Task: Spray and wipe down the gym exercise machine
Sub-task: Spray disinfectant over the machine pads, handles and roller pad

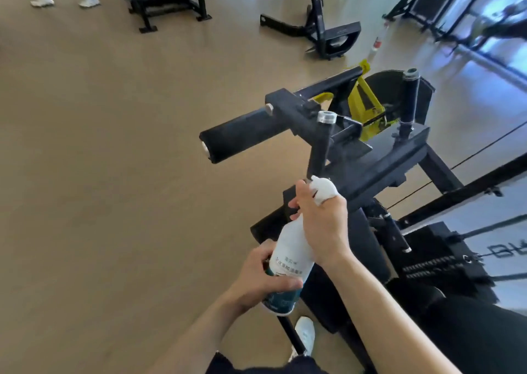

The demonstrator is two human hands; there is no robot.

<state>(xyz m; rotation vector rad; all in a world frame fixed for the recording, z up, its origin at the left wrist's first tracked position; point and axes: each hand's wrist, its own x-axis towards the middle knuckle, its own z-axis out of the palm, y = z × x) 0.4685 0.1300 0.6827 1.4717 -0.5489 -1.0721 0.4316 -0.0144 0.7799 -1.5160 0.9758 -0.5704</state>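
Spray bottle up at the machine
Our right grip wraps the spray bottle at its trigger, our left grip clamps its base, nozzle just beside the machine.

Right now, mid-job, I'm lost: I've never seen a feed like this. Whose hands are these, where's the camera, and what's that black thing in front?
There is one picture, from a camera worn on the person's head, looking forward and down. No robot: these are bare hands. The left hand grips the lower body of a white spray bottle; the right hand wraps its neck. Ahead stands the black exercise machine, with a padded roller, an upright handle and a yellow part. It stands on a tan floor. No wiping cloth is plainly visible.
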